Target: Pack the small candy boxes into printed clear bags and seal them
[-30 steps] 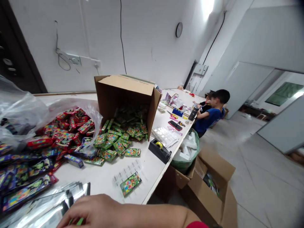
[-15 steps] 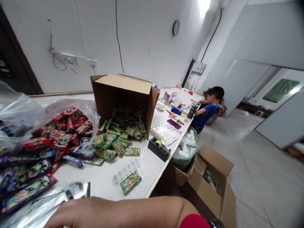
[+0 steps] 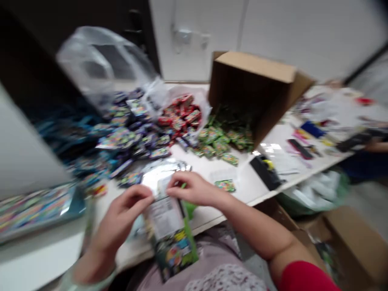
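A printed pouch [image 3: 174, 242] in black and green, with a pale panel near its top, hangs at the table's front edge. My left hand [image 3: 121, 214] pinches its upper left corner. My right hand [image 3: 192, 188] has its fingers pinched together at the upper right part of the same pouch. Shiny silver pouches [image 3: 153, 171] lie just behind both hands. To the right, a small green packet [image 3: 225, 185] rests on the white table [image 3: 247, 178] beside a clear blister sheet. The picture is blurred, so the fingertips are not sharp.
Behind are a cardboard box [image 3: 251, 64] spilling green packets, a bag of red packets [image 3: 182, 113] and a purple heap [image 3: 142, 137]. A black tape dispenser [image 3: 266, 171] stands right. Open cartons [image 3: 354, 238] are below. A person's arm [image 3: 377, 146] shows far right.
The view has swung left and down. Both hands now show, holding the printed pouch; before, only one bent hand and forearm were seen over the silver pouches.
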`<action>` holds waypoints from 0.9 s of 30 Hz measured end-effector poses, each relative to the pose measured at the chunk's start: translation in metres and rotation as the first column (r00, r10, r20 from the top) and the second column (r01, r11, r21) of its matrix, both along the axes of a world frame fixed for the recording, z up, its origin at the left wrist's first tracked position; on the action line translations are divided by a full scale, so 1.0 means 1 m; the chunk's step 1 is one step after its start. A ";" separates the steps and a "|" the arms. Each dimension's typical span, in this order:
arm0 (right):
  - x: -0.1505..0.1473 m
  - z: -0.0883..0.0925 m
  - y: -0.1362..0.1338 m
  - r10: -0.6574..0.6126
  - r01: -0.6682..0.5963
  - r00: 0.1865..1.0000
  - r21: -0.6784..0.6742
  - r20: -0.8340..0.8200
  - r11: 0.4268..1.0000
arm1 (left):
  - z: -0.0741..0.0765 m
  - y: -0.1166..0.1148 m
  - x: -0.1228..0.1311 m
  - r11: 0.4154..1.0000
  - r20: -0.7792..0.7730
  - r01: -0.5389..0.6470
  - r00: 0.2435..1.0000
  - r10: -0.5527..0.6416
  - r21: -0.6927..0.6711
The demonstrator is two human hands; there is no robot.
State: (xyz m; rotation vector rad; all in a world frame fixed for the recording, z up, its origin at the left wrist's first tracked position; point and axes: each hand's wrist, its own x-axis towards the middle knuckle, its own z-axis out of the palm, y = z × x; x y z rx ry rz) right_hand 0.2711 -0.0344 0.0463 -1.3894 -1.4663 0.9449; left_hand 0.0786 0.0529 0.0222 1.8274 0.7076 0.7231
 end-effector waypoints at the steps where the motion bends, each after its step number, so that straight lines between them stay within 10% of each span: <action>1: 0.000 -0.002 -0.003 -0.005 0.005 1.000 0.020 0.003 1.000 | -0.002 -0.002 -0.006 0.997 0.025 0.036 0.999 -0.034 -0.061; 11: -0.015 -0.032 -0.026 -0.132 0.102 0.987 0.287 0.086 0.952 | -0.015 -0.022 -0.014 0.996 0.187 0.028 0.982 -0.011 -0.088; 27: -0.017 -0.040 -0.026 -0.205 0.218 0.975 0.238 -0.081 0.946 | -0.018 -0.021 -0.002 1.000 0.109 0.019 0.994 -0.018 -0.012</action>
